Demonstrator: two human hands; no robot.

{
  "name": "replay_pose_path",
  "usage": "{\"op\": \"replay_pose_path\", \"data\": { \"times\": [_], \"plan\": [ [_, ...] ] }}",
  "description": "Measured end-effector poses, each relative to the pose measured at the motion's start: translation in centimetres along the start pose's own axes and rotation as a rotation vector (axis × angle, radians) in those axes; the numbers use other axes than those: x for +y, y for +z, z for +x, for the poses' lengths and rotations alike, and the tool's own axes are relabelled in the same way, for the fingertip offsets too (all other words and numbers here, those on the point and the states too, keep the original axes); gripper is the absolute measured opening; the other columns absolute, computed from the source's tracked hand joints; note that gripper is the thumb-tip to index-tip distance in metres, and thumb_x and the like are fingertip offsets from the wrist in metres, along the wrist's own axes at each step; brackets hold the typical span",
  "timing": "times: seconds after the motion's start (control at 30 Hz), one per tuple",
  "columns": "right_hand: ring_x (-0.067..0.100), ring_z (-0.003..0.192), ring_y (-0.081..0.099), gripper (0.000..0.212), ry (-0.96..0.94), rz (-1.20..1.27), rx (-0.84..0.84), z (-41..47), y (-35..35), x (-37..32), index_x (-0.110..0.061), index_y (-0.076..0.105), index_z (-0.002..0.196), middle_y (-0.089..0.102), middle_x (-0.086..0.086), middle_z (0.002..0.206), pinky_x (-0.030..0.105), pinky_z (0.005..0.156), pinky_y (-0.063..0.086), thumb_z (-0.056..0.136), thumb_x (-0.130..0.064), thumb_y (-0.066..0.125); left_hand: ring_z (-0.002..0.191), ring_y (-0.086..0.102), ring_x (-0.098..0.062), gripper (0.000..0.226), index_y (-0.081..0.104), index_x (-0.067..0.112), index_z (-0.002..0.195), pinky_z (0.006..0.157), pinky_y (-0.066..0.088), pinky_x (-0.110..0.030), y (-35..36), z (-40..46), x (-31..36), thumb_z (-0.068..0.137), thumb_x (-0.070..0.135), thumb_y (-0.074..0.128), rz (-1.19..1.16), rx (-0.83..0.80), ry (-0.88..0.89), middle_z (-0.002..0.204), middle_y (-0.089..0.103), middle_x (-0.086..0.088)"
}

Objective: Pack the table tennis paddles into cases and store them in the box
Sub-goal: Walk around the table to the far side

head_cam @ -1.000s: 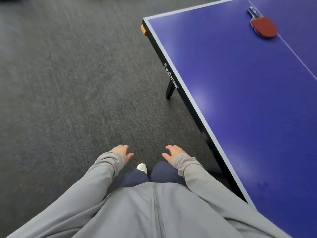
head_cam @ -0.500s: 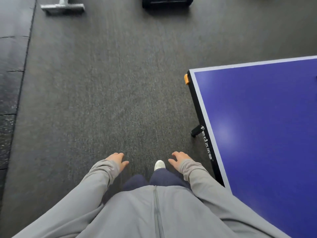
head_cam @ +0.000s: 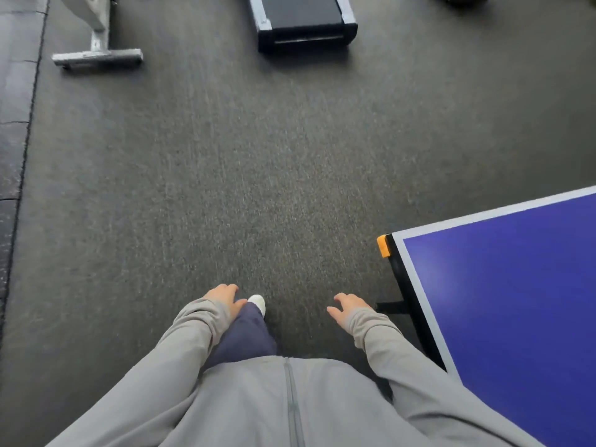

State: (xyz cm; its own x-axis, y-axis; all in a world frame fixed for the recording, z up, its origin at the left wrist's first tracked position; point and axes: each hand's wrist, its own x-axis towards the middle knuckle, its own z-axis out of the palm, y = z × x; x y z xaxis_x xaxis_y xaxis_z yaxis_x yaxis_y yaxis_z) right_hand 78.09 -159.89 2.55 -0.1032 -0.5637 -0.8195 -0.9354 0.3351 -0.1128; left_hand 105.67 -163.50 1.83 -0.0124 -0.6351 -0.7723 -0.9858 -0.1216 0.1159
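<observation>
**Empty hands beside the table corner**

While both hands hung low in the frame, their fingers were loosely curled and held nothing: the left hand (head_cam: 225,296) lay against the navy trouser leg (head_cam: 242,340) at lower centre, and the right hand (head_cam: 348,306) hung apart from it, near the table's black edge. Grey sleeves (head_cam: 180,346) covered both wrists, so only fingers and knuckles showed. A white shoe tip (head_cam: 257,301) peeked out just past the left hand; the other foot was hidden under the grey jacket (head_cam: 290,401).

At the right, the blue table tennis table (head_cam: 509,301) was cut off by the frame edge, showing only one corner with an orange bumper (head_cam: 383,246) and part of a leg below. No paddle, case or box could be made out on the visible part. Across the dark carpet (head_cam: 258,175), a black, grey-trimmed machine base (head_cam: 303,24) at upper centre and a metal stand foot (head_cam: 96,56) at upper left were both cropped by the top edge and somewhat blurred.
</observation>
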Motion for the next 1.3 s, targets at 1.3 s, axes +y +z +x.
{"op": "replay_pose_path", "data": {
  "times": [1.3],
  "plan": [
    [0.026,0.129,0.041,0.049,0.606,1.008,0.263,22.3,-38.4,15.5,-0.020,0.038,0.137,0.043,0.005,0.140,0.040,0.108,0.034,0.094,-0.044,0.042,0.128,0.044,-0.027,0.052,0.044,0.017,0.135,0.106,0.036,-0.033,-37.5,35.3,56.0,0.091,0.044,0.047,0.884,-0.130,0.715,0.137,0.046,-0.009]
  ]
}}
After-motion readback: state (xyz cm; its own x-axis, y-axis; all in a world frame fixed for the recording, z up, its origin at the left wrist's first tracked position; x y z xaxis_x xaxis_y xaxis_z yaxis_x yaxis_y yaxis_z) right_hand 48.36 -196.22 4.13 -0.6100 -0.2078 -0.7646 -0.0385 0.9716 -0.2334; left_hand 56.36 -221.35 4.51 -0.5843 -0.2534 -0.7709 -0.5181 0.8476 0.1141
